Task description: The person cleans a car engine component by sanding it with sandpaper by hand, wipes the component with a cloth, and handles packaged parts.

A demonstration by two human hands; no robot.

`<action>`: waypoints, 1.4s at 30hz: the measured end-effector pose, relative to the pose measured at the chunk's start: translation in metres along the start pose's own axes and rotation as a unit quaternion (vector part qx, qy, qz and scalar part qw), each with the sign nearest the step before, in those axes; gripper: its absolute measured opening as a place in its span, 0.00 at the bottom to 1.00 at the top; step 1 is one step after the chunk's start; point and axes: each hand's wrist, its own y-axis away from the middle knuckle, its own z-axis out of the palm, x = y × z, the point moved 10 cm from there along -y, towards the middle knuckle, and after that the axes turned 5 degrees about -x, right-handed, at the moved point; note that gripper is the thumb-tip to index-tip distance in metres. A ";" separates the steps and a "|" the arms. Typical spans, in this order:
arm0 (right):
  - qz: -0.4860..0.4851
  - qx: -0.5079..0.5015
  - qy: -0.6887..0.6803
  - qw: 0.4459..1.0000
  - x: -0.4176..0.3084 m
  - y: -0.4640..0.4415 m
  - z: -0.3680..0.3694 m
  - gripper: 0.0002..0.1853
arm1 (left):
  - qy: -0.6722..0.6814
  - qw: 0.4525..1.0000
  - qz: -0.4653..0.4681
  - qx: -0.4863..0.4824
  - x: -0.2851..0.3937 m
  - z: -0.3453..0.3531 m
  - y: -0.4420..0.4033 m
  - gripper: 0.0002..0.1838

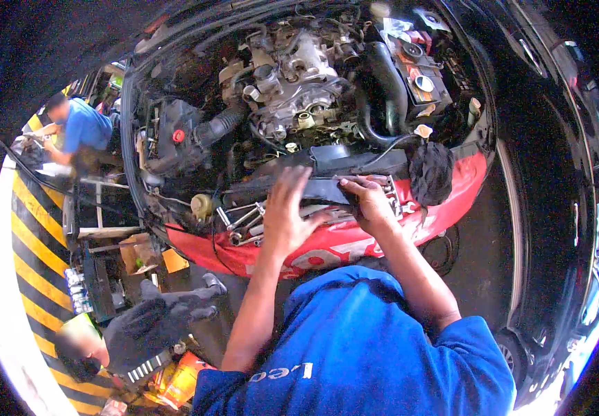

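My left hand (287,215) is raised over the front edge of the engine bay. Its fingers are stretched and its thumb is spread, with nothing in it. To its right, my right hand (370,202) is closed on the end of a flat dark strip (326,190) that looks like a plastic trim piece. Its fingers are partly hidden underneath. Several metal wrenches (245,220) lie below and beside both hands on a red fender cover (206,248). A black cloth (430,172) hangs to the right of my right hand.
The exposed engine (306,66) fills the open bay ahead, with a thick black hose (384,90) and a battery (432,93) at right. One person in blue (86,128) works at far left; another person (150,326) is low at left. A dark car (556,208) stands at right.
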 end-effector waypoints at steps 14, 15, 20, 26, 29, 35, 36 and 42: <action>0.007 -0.040 0.009 0.999 0.020 -0.025 -0.007 0.17 | 0.030 0.989 -0.138 -0.050 -0.043 0.045 0.004 0.25; -0.103 -0.003 0.208 0.973 -0.010 -0.019 -0.009 0.18 | 0.003 0.990 -0.131 -0.059 -0.043 0.047 0.005 0.21; -0.308 -0.040 0.727 0.613 -0.066 0.032 0.080 0.25 | -0.149 0.955 -0.179 -0.181 -0.055 0.058 0.005 0.10; -0.195 -0.042 0.809 0.553 -0.031 -0.003 0.058 0.18 | -0.184 0.962 -0.049 -0.196 -0.032 0.070 0.002 0.10; -0.239 -0.007 0.784 0.573 -0.027 -0.003 0.054 0.05 | -0.176 0.974 -0.053 -0.132 -0.031 0.064 -0.001 0.13; -0.227 0.071 0.676 0.697 -0.027 -0.011 0.035 0.16 | -0.188 0.979 -0.042 -0.068 -0.031 0.069 -0.005 0.19; -0.222 0.083 0.669 0.705 -0.031 -0.010 0.034 0.17 | -0.187 0.979 -0.039 -0.074 -0.033 0.071 -0.005 0.19; -0.238 0.124 0.587 0.764 -0.033 -0.025 0.009 0.18 | -0.218 0.967 -0.063 -0.118 -0.036 0.086 -0.010 0.21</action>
